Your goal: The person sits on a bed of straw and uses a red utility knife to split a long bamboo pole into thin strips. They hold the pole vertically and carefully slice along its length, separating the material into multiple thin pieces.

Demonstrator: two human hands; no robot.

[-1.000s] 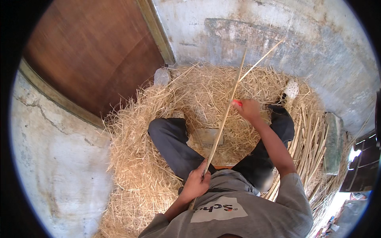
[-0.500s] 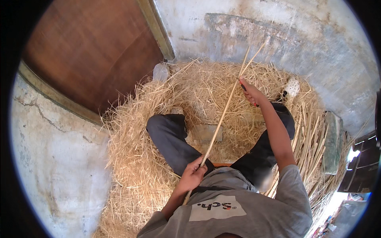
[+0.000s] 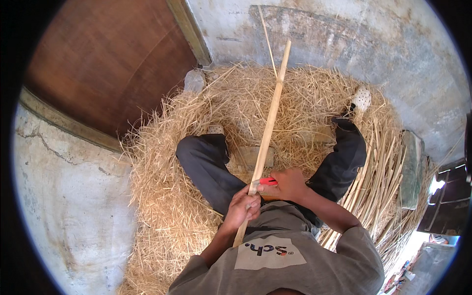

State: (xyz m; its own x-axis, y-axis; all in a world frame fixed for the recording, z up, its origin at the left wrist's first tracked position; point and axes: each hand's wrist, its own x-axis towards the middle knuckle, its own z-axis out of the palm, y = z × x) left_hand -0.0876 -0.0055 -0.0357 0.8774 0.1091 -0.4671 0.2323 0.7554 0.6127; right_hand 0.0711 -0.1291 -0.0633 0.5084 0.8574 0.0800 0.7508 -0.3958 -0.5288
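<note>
A long pale bamboo strip (image 3: pixel 269 125) slants up and away from my lap, its far end in front of the wall. My left hand (image 3: pixel 241 206) is closed round its near part, close to my belly. My right hand (image 3: pixel 290 183) grips a red-handled knife (image 3: pixel 268 181) just beyond the left hand. The knife's blade meets the strip, and its cutting edge is hard to make out. A thin sliver (image 3: pixel 268 42) sticks out from the strip's far part, beside its end.
Loose shavings (image 3: pixel 167 196) lie heaped around my legs. A pile of bamboo strips (image 3: pixel 373 182) lies to my right, beside a greenish block (image 3: pixel 412 169). A flat block (image 3: pixel 253 156) sits between my feet. The wall (image 3: pixel 344 44) and a brown door (image 3: pixel 108 64) border the heap.
My right hand has come back with the knife from the strip's far part to beside my left hand. The strip now shows its broader face, and the sliver points further left.
</note>
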